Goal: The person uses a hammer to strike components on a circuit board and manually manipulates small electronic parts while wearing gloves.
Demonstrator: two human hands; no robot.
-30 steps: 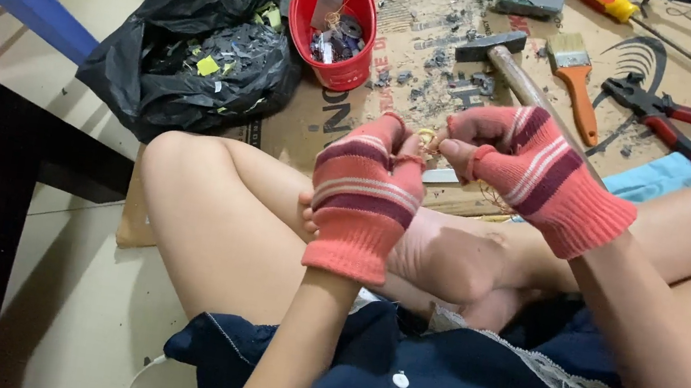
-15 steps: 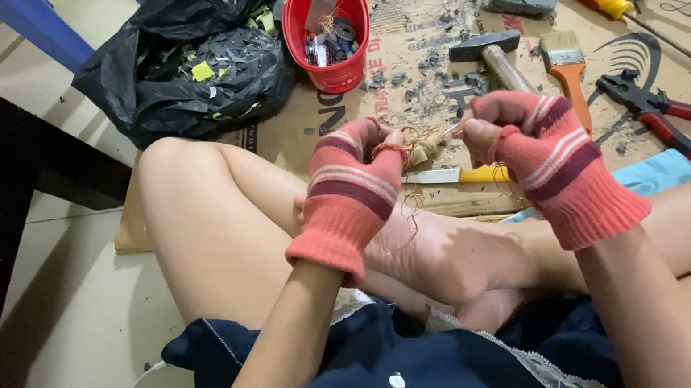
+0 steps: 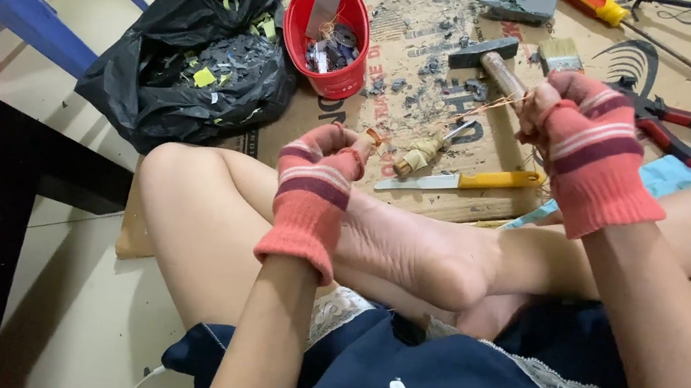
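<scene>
Gloved hands [image 3: 452,137] above hammer [image 3: 492,61], knife [image 3: 460,182].

Soft, even indoor light falls from above; my legs cast faint shadows on the floor [image 3: 77,309]. The view is sharp, with slight blur on my moving right hand [image 3: 583,137].

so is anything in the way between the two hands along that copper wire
Nothing visible blocks it. The thin copper wire runs free in the air from the left hand up to the right hand, passing above the hammer and the yellow-handled knife lying on the cardboard sheet.
</scene>
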